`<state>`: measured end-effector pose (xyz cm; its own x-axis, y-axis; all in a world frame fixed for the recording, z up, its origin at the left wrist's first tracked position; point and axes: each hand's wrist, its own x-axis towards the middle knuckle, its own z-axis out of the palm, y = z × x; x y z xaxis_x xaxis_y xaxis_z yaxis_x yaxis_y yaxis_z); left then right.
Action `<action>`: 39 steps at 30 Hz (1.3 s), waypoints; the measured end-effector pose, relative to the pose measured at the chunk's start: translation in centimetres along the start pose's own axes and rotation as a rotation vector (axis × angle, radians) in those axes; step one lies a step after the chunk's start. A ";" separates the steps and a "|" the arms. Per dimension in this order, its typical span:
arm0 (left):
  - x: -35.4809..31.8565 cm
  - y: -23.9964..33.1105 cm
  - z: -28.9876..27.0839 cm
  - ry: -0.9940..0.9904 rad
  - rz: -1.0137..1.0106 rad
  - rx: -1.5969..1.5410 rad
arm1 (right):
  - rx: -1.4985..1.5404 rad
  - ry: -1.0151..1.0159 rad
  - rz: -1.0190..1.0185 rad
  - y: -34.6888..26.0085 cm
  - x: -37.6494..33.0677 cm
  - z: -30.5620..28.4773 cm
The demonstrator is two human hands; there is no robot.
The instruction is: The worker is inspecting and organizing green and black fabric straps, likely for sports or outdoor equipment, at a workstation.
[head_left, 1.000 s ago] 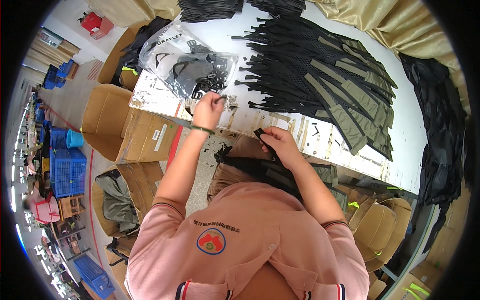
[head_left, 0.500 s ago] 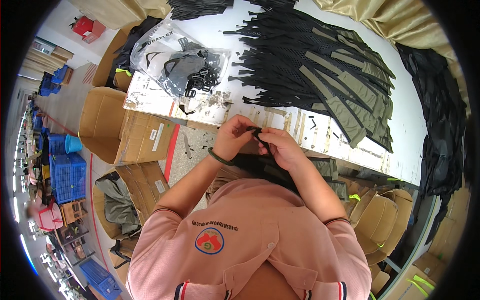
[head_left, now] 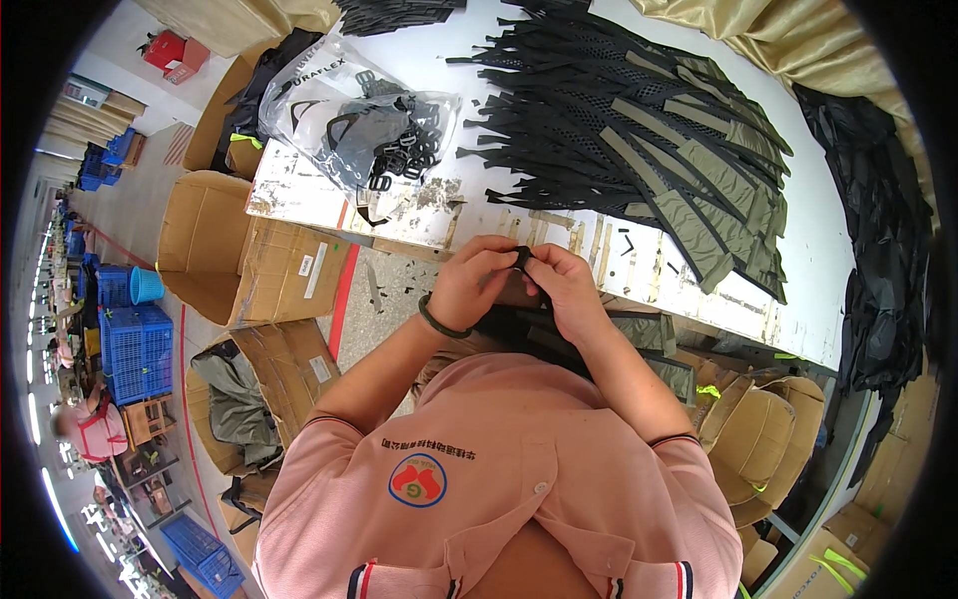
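Both hands, left hand (head_left: 469, 285) and right hand (head_left: 567, 290), pinch a small black strap piece (head_left: 522, 258) at the desk (head_left: 619, 250) edge, fingers closed, apparently mid-assembly; stacked straps (head_left: 639, 150) await.

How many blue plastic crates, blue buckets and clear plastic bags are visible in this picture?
Blue plastic crates: 3, one beside the boxes, one far back, one at the lower edge
Blue buckets: 1
Clear plastic bags: 1, on the table
Total: 5
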<state>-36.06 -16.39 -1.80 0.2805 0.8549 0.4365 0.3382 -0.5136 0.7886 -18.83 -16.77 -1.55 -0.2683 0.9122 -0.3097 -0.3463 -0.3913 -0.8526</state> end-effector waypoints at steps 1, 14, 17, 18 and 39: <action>-0.1 0.1 0.0 -0.006 -0.010 0.031 | 0.000 0.000 0.001 0.0 0.0 0.0; 0.3 -0.5 -0.2 -0.011 -0.030 -0.103 | 0.009 -0.140 -0.068 -1.7 -0.3 -0.5; 0.3 0.1 0.0 -0.027 -0.039 -0.125 | -0.342 -0.168 -0.243 -2.2 -0.6 -0.1; 0.2 0.5 0.3 0.059 -0.365 -0.519 | -0.552 -0.155 -0.378 -2.2 -0.6 -0.1; -0.7 0.8 1.1 0.146 -0.863 -0.976 | -0.156 -0.028 -0.071 -0.7 -1.2 0.1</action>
<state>-35.01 -17.48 -1.88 0.1823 0.9113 -0.3691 -0.4439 0.4112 0.7961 -18.36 -17.64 -0.48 -0.2735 0.9324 -0.2364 -0.2219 -0.3003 -0.9277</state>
